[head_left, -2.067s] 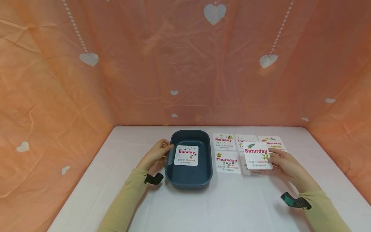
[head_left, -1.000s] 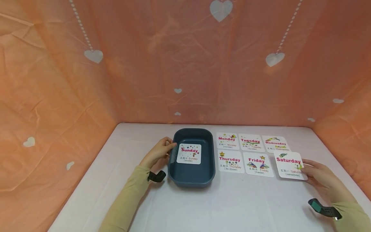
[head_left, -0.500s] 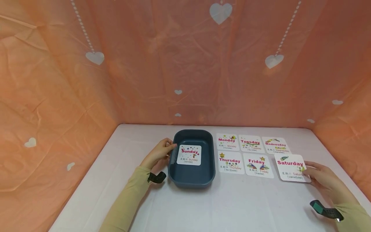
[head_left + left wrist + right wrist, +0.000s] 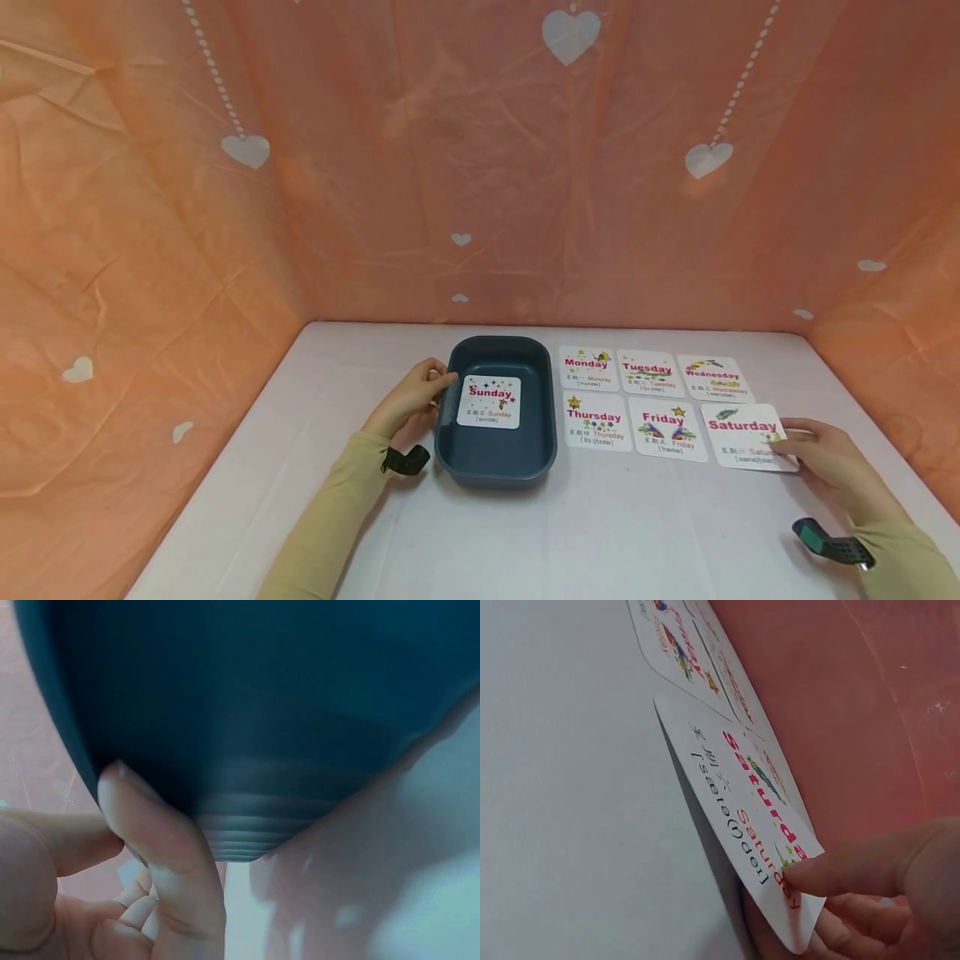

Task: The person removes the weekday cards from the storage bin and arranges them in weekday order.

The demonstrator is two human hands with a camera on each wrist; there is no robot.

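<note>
My right hand pinches the Saturday card by its right edge, thumb on top and fingers beneath. In the right wrist view the Saturday card is tilted, its held edge raised over the table. Left of it lies the Friday card, then the Thursday card. My left hand pinches the left rim of a dark blue plastic tub. Inside that tub lies the Sunday card. Up close in the left wrist view, a thumb and finger grip the tub's wall.
Behind, in a row, lie the Monday card, the Tuesday card and the Wednesday card. All rest on a white-covered table. Orange cloth with white hearts walls the back and sides.
The Saturday card, held in my right hand, has gone from over the Friday and Tuesday cards to the right, then lower, beside the Friday card. My left hand keeps its grip on the tub.
</note>
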